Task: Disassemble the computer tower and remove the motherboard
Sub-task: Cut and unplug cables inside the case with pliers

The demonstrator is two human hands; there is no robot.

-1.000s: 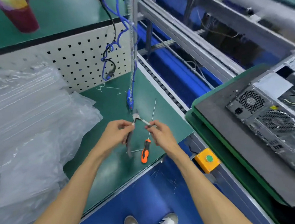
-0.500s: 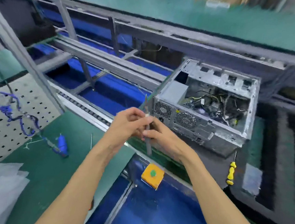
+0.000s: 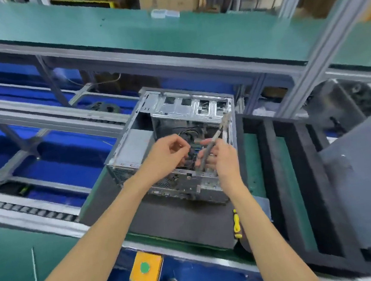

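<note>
The open computer tower (image 3: 133, 149) lies on its side on a dark foam mat (image 3: 183, 223), with cables and boards visible inside. Both my hands are over its opening. My right hand (image 3: 223, 157) grips grey-handled pliers (image 3: 215, 137), whose jaws point up and right toward the case's side wall. My left hand (image 3: 167, 156) has its fingers curled next to the black cables (image 3: 191, 155) inside. Blur hides whether it holds one. The motherboard is mostly hidden behind my hands.
A yellow-handled screwdriver (image 3: 237, 225) lies on the mat by my right forearm. An orange box with a green button (image 3: 145, 268) sits at the bench front. Black foam trays (image 3: 295, 175) and a grey panel (image 3: 363, 180) are at the right. A roller rail (image 3: 29, 210) runs at the left.
My view swung from the left bench to the tower. Both hands carried the pliers over the open case. The pliers are now in my right hand alone, and my left hand has moved to the cables.
</note>
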